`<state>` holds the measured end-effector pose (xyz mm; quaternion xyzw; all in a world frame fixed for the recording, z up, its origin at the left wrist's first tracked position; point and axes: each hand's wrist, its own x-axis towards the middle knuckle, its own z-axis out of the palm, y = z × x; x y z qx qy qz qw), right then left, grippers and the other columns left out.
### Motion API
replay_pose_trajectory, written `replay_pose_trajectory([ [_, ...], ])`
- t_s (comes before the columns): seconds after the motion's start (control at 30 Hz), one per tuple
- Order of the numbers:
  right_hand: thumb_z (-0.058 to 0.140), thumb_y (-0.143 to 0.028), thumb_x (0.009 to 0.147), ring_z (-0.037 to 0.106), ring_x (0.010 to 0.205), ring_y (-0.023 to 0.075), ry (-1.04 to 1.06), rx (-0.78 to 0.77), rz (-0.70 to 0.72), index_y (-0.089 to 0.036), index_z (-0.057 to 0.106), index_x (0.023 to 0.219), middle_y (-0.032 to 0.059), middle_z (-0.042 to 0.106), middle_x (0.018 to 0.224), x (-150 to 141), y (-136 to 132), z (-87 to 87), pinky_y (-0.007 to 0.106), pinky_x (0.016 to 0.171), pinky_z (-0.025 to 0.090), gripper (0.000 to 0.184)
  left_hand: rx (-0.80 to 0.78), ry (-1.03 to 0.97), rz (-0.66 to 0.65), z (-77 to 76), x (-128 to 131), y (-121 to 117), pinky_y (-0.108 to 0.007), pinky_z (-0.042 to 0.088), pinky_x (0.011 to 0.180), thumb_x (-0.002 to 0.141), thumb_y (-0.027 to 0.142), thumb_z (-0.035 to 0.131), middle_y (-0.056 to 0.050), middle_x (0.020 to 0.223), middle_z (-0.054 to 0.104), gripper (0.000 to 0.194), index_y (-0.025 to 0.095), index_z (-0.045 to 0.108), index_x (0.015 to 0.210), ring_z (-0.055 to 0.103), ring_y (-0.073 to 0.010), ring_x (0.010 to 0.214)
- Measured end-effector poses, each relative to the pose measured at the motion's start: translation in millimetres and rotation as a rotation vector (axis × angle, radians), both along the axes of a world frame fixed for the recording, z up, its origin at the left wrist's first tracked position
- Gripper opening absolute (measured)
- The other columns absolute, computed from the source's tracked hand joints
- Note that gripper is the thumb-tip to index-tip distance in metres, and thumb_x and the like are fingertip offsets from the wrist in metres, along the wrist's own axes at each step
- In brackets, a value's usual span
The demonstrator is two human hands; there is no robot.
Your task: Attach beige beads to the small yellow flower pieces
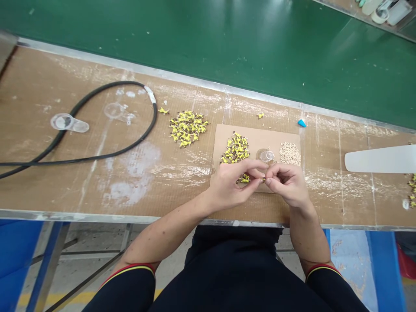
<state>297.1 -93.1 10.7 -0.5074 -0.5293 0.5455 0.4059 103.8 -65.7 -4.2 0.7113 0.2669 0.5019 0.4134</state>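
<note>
My left hand (234,182) pinches a tiny yellow and dark figure (263,179) between thumb and forefinger, above the front of a cardboard sheet (224,130). Meeting it from the other side, my right hand (287,182) has its thumb and forefinger pressed together at the same spot; whatever small part they hold is too small to make out. Beyond my left fingers lies a heap of small yellow and dark figures (236,147), partly covered by that hand. A small clear cup (266,155) stands just past my fingertips, and a pile of tiny cream-coloured pieces (290,153) lies behind my right hand.
Another heap of yellow figures (187,128) lies left of the sheet. A black cable (123,152) loops there, with clear plastic scoops (69,123) nearby. A blue piece (302,123) sits behind, a white slat (380,159) at right. Beyond runs a green surface (208,47).
</note>
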Motion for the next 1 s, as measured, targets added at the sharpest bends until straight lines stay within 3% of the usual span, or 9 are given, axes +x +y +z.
replay_pose_trajectory([
  [0.37,0.075,-0.026,0.077,0.028,0.045,0.0057,0.002,-0.017,0.003,-0.019,0.067,0.067,-0.0088,0.038,0.049,-1.1,0.8,1.2,0.02,0.04,0.021,0.015,0.013,0.039,0.049,-1.3,-0.6,-2.8,-0.02,0.064,0.079,0.087,0.005,0.068,-0.001,0.087,0.082,0.033,0.02,0.067,0.116,0.081,-0.0128,0.079],
  [0.7,0.074,-0.034,0.082,0.029,0.044,0.0064,-0.056,0.074,-0.014,-0.021,0.064,0.071,-0.0081,0.041,0.051,-4.1,-0.8,-3.5,0.021,0.041,0.021,0.02,-0.17,-0.086,0.016,-3.8,2.9,-0.8,-0.019,0.066,0.072,0.083,0.008,0.072,-0.002,0.082,0.082,0.026,0.018,0.07,0.108,0.08,-0.0125,0.071],
  [0.87,0.077,-0.04,0.085,0.043,0.056,0.0106,0.086,0.187,-0.064,-0.023,0.068,0.094,-0.0049,0.05,0.066,-3.1,-1.5,-7.7,0.023,0.049,0.036,0.021,-0.161,-0.104,0.024,-4.0,1.2,1.4,-0.02,0.066,0.072,0.086,0.01,0.072,-0.005,0.092,0.083,0.024,0.019,0.075,0.108,0.078,-0.0122,0.076],
  [1.0,0.076,-0.036,0.088,0.057,0.069,0.0127,0.206,0.177,-0.023,-0.023,0.064,0.093,0.0013,0.064,0.085,-5.7,-0.3,-7.6,0.026,0.06,0.049,0.019,-0.064,-0.12,0.033,-4.6,-1.8,4.2,-0.02,0.063,0.069,0.087,0.009,0.073,-0.004,0.089,0.081,0.022,0.021,0.078,0.104,0.075,-0.0114,0.076],
])
